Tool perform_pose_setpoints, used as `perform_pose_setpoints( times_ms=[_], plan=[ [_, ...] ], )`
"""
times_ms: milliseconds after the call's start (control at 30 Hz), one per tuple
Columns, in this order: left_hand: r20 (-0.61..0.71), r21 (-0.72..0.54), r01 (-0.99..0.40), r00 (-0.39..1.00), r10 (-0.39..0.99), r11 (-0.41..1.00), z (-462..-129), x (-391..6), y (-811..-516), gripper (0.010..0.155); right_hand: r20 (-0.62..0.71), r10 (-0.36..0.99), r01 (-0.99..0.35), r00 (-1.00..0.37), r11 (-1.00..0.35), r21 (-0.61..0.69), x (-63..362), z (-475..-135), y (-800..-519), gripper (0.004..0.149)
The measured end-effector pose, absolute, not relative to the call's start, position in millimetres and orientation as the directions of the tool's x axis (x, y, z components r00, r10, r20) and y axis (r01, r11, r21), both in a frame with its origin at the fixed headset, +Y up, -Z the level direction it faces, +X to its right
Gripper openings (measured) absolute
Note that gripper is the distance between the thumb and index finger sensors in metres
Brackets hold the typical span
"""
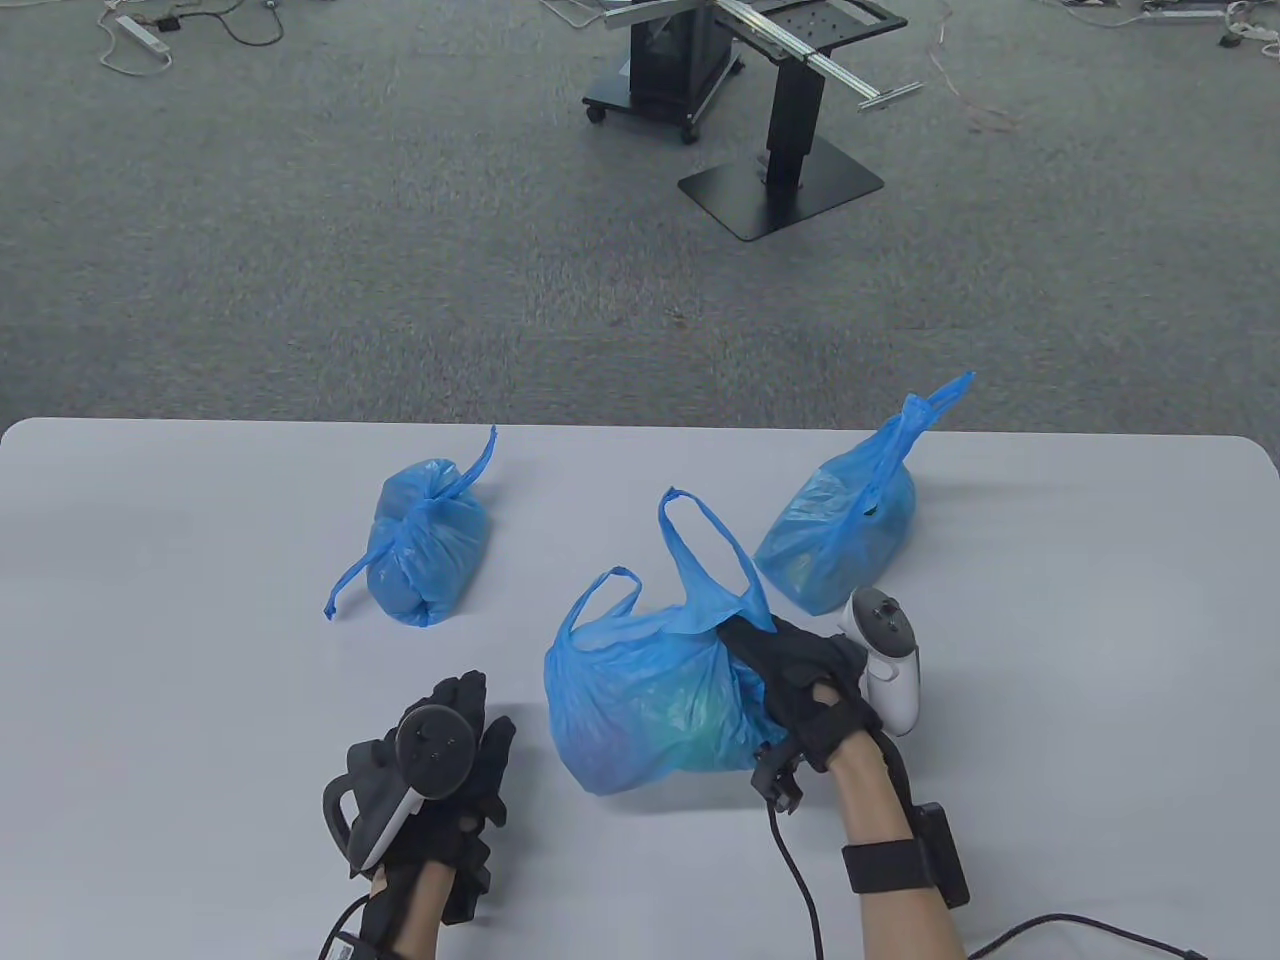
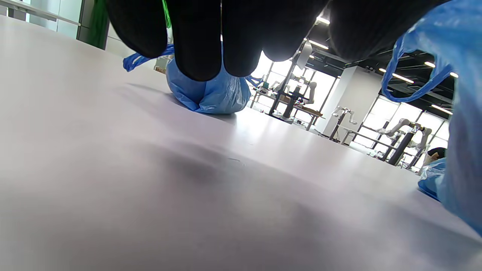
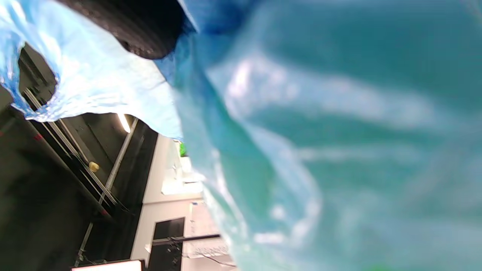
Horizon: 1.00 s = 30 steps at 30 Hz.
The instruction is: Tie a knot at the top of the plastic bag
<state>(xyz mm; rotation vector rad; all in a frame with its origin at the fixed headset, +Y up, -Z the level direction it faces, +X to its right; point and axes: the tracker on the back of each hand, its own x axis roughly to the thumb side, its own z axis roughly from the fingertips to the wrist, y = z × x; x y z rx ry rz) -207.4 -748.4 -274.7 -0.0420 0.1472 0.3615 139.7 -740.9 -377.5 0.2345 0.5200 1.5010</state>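
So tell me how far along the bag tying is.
Two crumpled blue plastic bags look already knotted: the far-left bag and the far-right bag. In hand is the open blue plastic bag in the middle, its two handle loops loose; the right hand grips its top while the left hand is off it. Its knot remains.

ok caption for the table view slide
Right hand grips the untied blue bag; left hand hovers nearby.

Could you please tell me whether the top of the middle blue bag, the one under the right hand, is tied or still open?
Still open: the middle bag has both handle loops free and unknotted; the right hand grips its top.
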Motion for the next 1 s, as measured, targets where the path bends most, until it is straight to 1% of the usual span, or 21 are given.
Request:
perform_pose_setpoints(
  times_ms=[133,267,400,500,600,700,800,900,1000],
  plan=[
    [-0.160,-0.020,-0.366,0.920,0.358,0.931,-274,-209,-749,0.067,-0.189,0.981,-0.870,-0.049,0.051,0.491,122,-373,-744,0.045],
    [-0.158,-0.016,-0.364,0.921,0.357,0.931,-275,-209,-749,0.066,-0.194,0.977,-0.834,-0.089,0.034,0.551,105,-369,-748,0.045],
    [-0.160,-0.021,-0.363,0.921,0.355,0.932,-274,-209,-750,0.066,-0.225,0.967,-0.799,-0.116,0.043,0.599,100,-368,-753,0.046],
    [-0.162,-0.029,-0.363,0.921,0.354,0.931,-274,-209,-750,0.066,-0.232,0.959,-0.783,-0.165,0.016,0.622,106,-369,-755,0.046],
    [-0.164,-0.032,-0.364,0.921,0.354,0.931,-274,-209,-749,0.066,-0.233,0.955,-0.791,-0.183,-0.003,0.611,115,-371,-754,0.048],
    [-0.164,-0.039,-0.360,0.922,0.350,0.932,-274,-208,-750,0.067,-0.224,0.946,-0.796,-0.236,-0.057,0.602,125,-371,-750,0.050],
    [-0.165,-0.044,-0.360,0.923,0.349,0.932,-274,-208,-750,0.067,-0.216,0.917,-0.792,-0.336,-0.151,0.591,136,-371,-749,0.055],
    [-0.163,-0.048,-0.361,0.923,0.349,0.931,-274,-207,-750,0.067,-0.235,0.899,-0.782,-0.368,-0.163,0.602,147,-371,-750,0.059],
    [-0.162,-0.055,-0.358,0.924,0.346,0.932,-274,-207,-750,0.067,-0.240,0.892,-0.792,-0.384,-0.184,0.583,156,-371,-747,0.065]
  ],
)
